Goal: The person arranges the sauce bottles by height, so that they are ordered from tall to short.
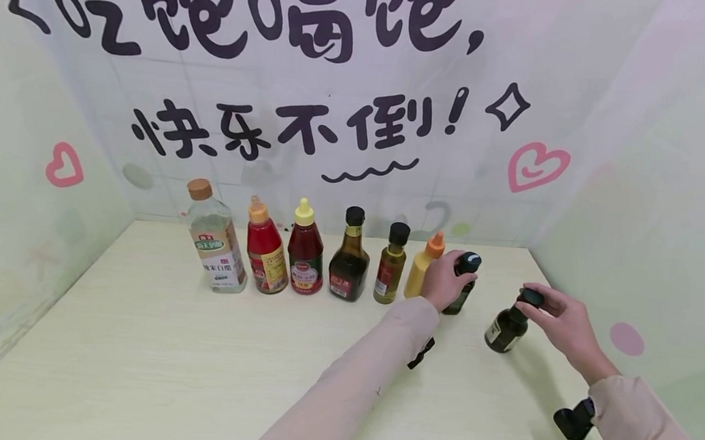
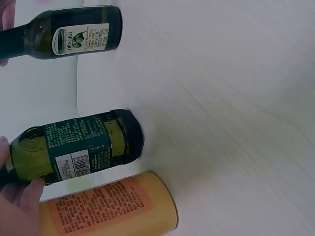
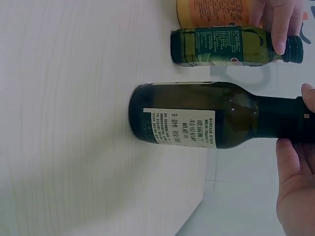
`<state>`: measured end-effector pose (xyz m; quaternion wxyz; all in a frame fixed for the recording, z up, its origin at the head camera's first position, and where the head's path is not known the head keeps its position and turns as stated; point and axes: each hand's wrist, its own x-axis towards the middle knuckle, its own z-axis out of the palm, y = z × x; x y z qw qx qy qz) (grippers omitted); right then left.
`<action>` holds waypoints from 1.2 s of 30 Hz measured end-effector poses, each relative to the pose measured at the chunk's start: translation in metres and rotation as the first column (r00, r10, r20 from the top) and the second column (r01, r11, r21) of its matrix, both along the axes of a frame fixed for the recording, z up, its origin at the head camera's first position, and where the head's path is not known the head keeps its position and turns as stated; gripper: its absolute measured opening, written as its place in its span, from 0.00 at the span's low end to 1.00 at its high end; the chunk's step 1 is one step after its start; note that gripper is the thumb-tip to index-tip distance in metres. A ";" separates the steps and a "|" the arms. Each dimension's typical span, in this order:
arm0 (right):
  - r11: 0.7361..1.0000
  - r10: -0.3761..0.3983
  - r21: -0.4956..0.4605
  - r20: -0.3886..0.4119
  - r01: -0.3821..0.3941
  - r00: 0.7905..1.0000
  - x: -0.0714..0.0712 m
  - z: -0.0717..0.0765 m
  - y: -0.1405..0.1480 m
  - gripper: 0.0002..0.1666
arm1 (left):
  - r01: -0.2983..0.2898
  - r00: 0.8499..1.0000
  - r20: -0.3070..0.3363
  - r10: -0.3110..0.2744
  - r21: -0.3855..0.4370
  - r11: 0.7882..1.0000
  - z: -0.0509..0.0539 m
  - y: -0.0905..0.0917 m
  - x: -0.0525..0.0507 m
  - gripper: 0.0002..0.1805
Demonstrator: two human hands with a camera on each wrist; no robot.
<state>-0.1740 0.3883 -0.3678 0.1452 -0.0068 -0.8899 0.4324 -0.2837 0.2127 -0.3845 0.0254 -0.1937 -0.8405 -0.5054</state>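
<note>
My left hand (image 1: 442,281) grips the neck of a green glass oil bottle (image 2: 78,147), just below its dark cap. That bottle stands at the right end of a row, beside a yellow squeeze bottle (image 1: 417,273) with an orange tip. Farther right, my right hand (image 1: 566,325) pinches the black cap and neck of a dark olive oil bottle (image 3: 182,115) with a cream label. In the head view this olive oil bottle (image 1: 506,328) leans slightly; whether its base touches the table I cannot tell. A gap separates the two held bottles.
Leftward along the row stand a small oil bottle (image 1: 390,270), a dark sauce bottle (image 1: 349,271), two red sauce bottles, one yellow-capped (image 1: 305,261) and one orange-capped (image 1: 266,255), and a clear vinegar bottle (image 1: 218,251). Walls enclose the pale table (image 1: 152,363) behind and at both sides.
</note>
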 end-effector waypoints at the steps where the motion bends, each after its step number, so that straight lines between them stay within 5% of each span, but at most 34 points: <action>1: 1.000 0.000 0.001 0.000 0.000 1.000 0.000 0.000 0.000 0.23 | 0.004 1.000 -0.004 -0.004 0.000 1.000 0.000 0.000 -0.001 0.21; 23: 1.000 0.006 0.018 0.028 -0.007 1.000 -0.003 0.002 0.001 0.27 | 0.030 1.000 -0.005 -0.030 -0.045 0.999 0.002 -0.001 -0.001 0.21; 36: 0.997 -0.079 0.003 0.095 0.079 0.992 -0.006 0.012 -0.002 0.33 | 0.028 1.000 0.006 -0.027 -0.059 0.998 0.004 -0.001 -0.001 0.22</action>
